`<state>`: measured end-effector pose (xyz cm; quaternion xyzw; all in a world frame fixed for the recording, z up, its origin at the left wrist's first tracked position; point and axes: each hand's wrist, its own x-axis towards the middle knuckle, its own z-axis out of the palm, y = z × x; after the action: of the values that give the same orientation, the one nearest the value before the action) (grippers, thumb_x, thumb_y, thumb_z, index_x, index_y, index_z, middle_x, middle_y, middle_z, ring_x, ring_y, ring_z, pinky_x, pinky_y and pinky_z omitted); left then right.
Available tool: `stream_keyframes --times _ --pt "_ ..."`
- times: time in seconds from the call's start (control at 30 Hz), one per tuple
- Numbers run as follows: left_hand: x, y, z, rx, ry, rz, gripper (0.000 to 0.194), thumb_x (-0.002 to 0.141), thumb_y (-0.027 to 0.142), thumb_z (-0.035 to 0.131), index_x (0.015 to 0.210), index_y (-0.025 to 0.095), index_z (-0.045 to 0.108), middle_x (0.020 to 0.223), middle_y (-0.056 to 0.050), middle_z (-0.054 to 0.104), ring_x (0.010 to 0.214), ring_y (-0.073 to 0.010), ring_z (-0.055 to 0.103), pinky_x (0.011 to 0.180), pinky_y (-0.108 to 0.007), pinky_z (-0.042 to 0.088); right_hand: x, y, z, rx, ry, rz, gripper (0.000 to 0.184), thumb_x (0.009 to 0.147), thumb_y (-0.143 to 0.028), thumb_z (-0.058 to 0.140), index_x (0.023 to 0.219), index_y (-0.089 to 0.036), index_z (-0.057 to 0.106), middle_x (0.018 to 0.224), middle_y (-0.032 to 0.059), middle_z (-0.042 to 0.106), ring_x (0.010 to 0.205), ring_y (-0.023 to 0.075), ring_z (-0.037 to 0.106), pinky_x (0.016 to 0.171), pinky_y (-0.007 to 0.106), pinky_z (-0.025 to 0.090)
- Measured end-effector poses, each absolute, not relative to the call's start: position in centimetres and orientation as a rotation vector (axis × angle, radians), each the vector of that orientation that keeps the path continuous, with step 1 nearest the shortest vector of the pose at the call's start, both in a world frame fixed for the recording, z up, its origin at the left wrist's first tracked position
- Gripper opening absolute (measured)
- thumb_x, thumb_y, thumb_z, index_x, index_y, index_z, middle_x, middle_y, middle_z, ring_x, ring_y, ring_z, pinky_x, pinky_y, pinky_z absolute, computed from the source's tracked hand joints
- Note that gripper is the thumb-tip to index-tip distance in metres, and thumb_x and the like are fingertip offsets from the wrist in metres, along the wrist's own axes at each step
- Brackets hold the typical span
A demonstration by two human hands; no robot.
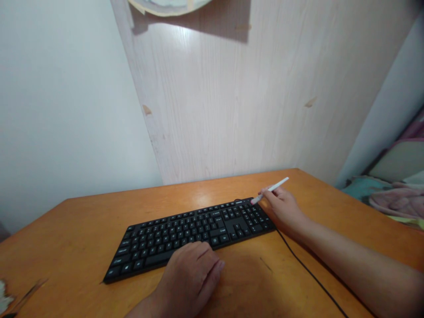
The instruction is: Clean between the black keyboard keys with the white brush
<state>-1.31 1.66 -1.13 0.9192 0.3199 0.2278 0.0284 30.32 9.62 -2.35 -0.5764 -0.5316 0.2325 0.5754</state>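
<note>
Where the view is nearest, the left hand (194, 274) lies palm down at the front edge of the keyboard (185, 234). Its fingers are curled and drawn together, with their tips mostly out of sight, so whether they press on the frame, grip it or merely rest against it cannot be told. To the right, a black cable (308, 268) runs towards the near side, beside the right forearm.

The keyboard sits on the worktop (99, 212), at a slant, its number pad farther from the viewer than its bottom left corner. The visible keys are seated in their rows, and none looks plainly missing or lifted. At the far right corner, the right hand (285, 207) has its fingers closed on a slim white tool (273, 187). The pinkish end points down at the upper part of the number pad, touching it or just above it; which of the two is not clear.

As for progress, the tool is in hand and placed at that corner, but the keys show no clear difference from one area to another. How much has been gone over, and how much is left, therefore cannot be judged.

Farther off, a pale wood-grain panel (232, 97) stands behind the worktop, with a rounded object (165, 12) partly in view at the top.
</note>
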Motion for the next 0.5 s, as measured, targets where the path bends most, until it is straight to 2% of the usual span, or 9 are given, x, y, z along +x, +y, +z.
stream_keyframes --times 0.13,0.23,0.4,0.5 --pt "-1.3 1.8 -1.1 2.836 0.984 0.705 0.025 0.098 0.026 0.043 0.078 0.019 0.058 0.076 -0.003 0.061 0.071 -0.0174 0.056 0.066 -0.031 0.043 29.8 9.4 -2.2 -1.371 -1.299 0.614 0.037 0.086 -0.051 0.057 0.085 -0.016 0.07 0.081 0.0079 0.072 0.076 0.024 0.064 0.069 0.035 0.047" --pt "-1.3 1.8 -1.2 2.83 0.985 0.713 0.025 0.098 0.026 0.043 0.078 0.019 0.058 0.076 -0.003 0.061 0.07 -0.0173 0.055 0.065 -0.031 0.042 30.1 9.6 -1.9 -1.424 -1.271 0.536 0.035 0.084 -0.049 0.059 0.082 -0.016 0.069 0.08 0.0079 0.071 0.076 0.0241 0.063 0.069 0.035 0.046" --pt "-1.4 1.8 -1.2 2.822 0.988 0.717 0.026 0.098 0.027 0.043 0.078 0.02 0.057 0.077 -0.003 0.061 0.07 -0.0175 0.055 0.065 -0.031 0.042 30.9 10.1 -1.8 -1.354 -1.194 0.477 0.03 0.084 -0.046 0.059 0.079 -0.018 0.068 0.081 0.008 0.071 0.081 0.0243 0.062 0.076 0.036 0.044" --pt "-1.4 1.8 -1.3 2.823 0.988 0.727 0.025 0.098 0.026 0.043 0.079 0.02 0.057 0.077 -0.003 0.061 0.071 -0.0175 0.055 0.065 -0.031 0.042 31.1 10.5 -2.6 -1.375 -1.171 0.506 0.029 0.083 -0.045 0.06 0.078 -0.018 0.068 0.076 0.007 0.07 0.076 0.0239 0.061 0.071 0.035 0.044"
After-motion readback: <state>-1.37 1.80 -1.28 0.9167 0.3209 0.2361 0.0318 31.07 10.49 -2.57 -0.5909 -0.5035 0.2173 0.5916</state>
